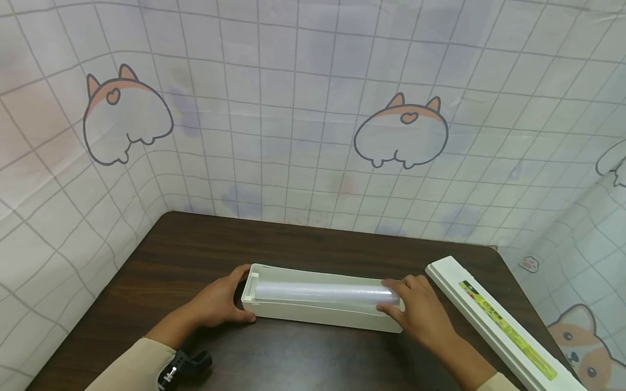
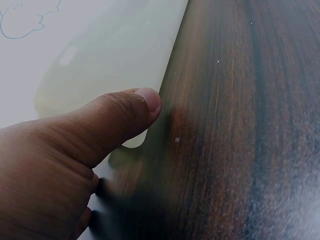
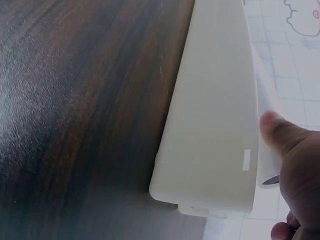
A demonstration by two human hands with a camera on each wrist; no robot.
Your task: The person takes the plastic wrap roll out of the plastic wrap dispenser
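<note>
A long white cling film dispenser box [image 1: 323, 319], without its lid, lies crosswise on the table. Inside it is a roll of clear cling film [image 1: 318, 292]. My left hand [image 1: 217, 300] grips the box's left end, its thumb [image 2: 132, 107] on the front wall and fingers behind. At the opposite end, my right hand [image 1: 421, 310] holds the roll's right end between thumb and fingers. In the right wrist view, that roll end [image 3: 267, 162] shows above the box's rim, with the thumb [image 3: 280, 132] against it.
The white lid [image 1: 504, 320], with a green and yellow label [image 1: 508, 328], lies slanted at the right of the dark wooden table [image 1: 293, 361]. A black watch [image 1: 178, 368] is on the left wrist. A patterned curtain [image 1: 313, 163] stands behind and at both sides.
</note>
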